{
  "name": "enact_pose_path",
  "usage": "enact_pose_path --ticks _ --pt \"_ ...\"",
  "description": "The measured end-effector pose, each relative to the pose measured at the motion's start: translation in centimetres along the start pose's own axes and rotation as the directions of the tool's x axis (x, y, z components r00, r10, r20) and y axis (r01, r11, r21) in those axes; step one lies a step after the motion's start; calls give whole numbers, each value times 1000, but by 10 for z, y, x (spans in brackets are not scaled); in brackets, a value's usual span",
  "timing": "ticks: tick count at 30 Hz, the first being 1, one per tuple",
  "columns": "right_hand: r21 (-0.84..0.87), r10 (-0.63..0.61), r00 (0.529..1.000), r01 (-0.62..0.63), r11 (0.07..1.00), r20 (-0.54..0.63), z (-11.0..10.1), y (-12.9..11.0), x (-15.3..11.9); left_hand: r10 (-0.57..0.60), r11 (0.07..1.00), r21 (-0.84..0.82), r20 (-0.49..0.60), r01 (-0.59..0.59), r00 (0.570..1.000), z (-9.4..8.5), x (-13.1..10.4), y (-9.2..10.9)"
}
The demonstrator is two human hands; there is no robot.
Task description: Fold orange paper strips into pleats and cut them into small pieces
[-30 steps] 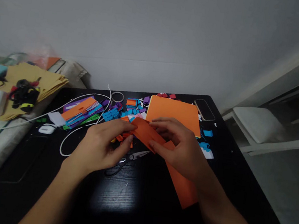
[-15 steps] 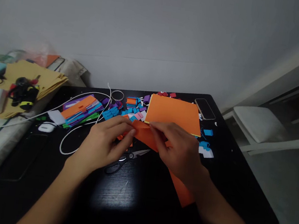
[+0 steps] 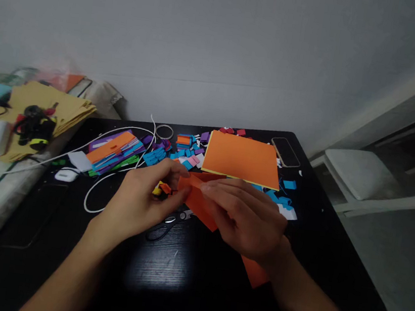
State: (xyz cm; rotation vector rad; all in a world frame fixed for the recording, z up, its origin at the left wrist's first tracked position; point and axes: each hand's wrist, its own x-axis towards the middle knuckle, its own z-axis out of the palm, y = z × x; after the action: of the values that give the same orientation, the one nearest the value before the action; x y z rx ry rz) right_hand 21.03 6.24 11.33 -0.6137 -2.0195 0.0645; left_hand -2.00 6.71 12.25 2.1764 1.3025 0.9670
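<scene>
My left hand (image 3: 149, 188) pinches the left edge of a piece of orange paper (image 3: 202, 207) between thumb and fingers. From the other side my right hand (image 3: 247, 217) grips the same paper, its fingers laid over the upper part and hiding much of it. The paper is held above the table and looks bent or folded. Below it lie scissors (image 3: 165, 227) with dark handles, their blades partly covered. Another orange sheet (image 3: 254, 273) shows under my right wrist. Just beyond my hands rests a stack of orange paper (image 3: 243, 157) with a yellow edge.
Small blue, purple and pink paper pieces (image 3: 194, 159) are scattered at the back of the black table (image 3: 161, 277). Bundled coloured strips (image 3: 116, 151) and a white cable (image 3: 90, 193) lie left. A phone (image 3: 285, 152) is back right; a white stool (image 3: 358, 170) stands beyond.
My right hand has turned, its fingers now flatter over the orange paper. The paper has tilted and hangs lower, covering the scissor tips. My left hand keeps its pinch.
</scene>
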Motion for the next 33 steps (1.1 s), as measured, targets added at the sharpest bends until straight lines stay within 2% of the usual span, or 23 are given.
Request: enact_pose_path --ticks 5,11,15,19,23,27,30,32,33 --pt "-19 -51 999 50 999 -5 -3 -4 5 -28 999 -22 0 28 1000 -2 1 0" --pt "9 -28 1000 28 1000 -11 -6 -7 4 -42 995 -94 9 43 999 -4 -1 1" --pt "46 39 999 -38 998 -26 -7 -9 5 -37 994 -101 18 38 999 -7 -1 4" --pt "107 130 991 -125 986 -39 -7 -11 7 32 999 -22 20 -31 999 -10 -1 5" --pt "149 175 984 -168 974 -38 -9 -12 9 194 975 114 2 -193 981 -9 -1 5" --pt "252 254 967 -249 935 12 -13 -13 10 267 943 202 21 -266 963 -9 -2 4" --pt "301 384 923 -372 878 22 -14 -7 12 283 938 195 41 -286 958 -9 -3 4" --pt "310 525 848 -521 795 79 -12 0 12 297 938 168 65 -304 953 -9 -3 6" --pt "335 582 798 -597 729 157 -10 4 12 309 936 154 76 -317 948 -9 -3 6"
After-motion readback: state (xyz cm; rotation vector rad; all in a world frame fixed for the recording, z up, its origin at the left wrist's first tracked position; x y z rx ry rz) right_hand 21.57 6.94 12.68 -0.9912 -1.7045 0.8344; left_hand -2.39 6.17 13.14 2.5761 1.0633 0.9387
